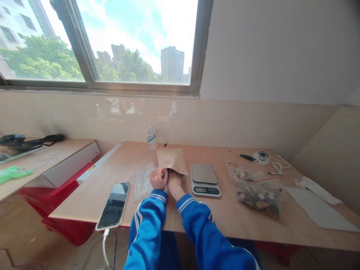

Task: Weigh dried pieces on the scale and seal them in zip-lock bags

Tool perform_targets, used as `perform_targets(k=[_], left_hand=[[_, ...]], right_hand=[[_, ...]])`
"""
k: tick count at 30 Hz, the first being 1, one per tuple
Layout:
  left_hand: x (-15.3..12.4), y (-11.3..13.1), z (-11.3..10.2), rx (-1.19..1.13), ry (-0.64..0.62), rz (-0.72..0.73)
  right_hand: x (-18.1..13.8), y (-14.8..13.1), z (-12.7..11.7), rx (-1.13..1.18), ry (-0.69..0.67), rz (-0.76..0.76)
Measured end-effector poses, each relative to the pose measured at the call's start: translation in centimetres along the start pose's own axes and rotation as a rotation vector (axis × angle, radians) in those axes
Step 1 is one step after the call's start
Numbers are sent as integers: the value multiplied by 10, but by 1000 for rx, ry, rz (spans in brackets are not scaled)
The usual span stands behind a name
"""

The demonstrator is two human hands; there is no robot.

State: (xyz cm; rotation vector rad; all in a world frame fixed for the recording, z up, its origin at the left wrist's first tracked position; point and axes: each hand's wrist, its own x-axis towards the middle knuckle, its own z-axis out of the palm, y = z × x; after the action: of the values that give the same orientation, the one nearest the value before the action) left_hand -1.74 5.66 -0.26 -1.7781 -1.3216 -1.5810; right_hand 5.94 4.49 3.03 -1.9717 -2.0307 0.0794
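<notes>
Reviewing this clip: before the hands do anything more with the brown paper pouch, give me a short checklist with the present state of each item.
1. Both hands on the brown paper pouch: ok; left hand and right hand meet at its near edge.
2. Pouch open or sealed: cannot tell.
3. Scale platform bare: ok.
4. Scale display reading: cannot tell, too small.
5. Zip bags of pieces beside the scale: ok, lying right of it.
6. Phone apart from the hands: ok, at the table edge, cable attached.

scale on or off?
Cannot tell. The scale sits flat on the table with a bare platform, right of the hands; its display is a dark strip too small to show any digits.
</notes>
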Motion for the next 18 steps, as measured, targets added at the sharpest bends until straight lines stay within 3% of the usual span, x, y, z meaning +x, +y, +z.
perform_targets(k=[5, 10, 15, 18], left_hand=[[1, 0, 0, 6, -1, -20], [2, 0, -1, -28, -28, -23], [4, 0, -3, -80, -42, -60], [4, -1, -3, -100, -19, -106]], right_hand=[[-22, 9, -6, 83, 89, -68], [-51, 21, -24, 365, 228, -143], [-89, 43, -28, 772, 309, -55], [-106, 70, -31, 888, 348, 33]])
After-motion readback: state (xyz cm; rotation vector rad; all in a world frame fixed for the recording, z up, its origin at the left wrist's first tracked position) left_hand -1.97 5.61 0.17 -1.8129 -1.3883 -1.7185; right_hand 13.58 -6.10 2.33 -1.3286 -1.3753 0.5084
